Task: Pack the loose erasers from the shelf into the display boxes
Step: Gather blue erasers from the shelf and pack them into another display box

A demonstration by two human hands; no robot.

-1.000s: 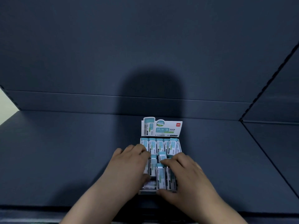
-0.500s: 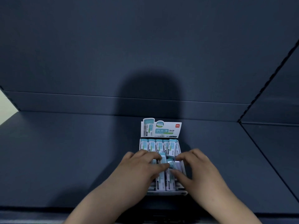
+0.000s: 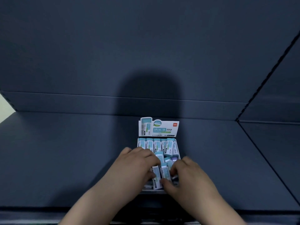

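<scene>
Left hand [image 3: 138, 166]: your fingers curl down over one of the teal-and-white sleeved erasers [image 3: 164, 173] at the front left of the white-and-teal cardboard display box [image 3: 159, 129]. Right hand [image 3: 188, 174]: thumb and fingers pinch the eraser next to it in the front row.

Head view only. The box sits mid dark blue-grey shelf [image 3: 65, 159], header card up. Back row stands neat and full. Middle erasers lie tilted on top of others. No loose erasers show on the shelf around the box. Looks nearly done for this box: left is seating the front and middle rows. No second box in view.
</scene>
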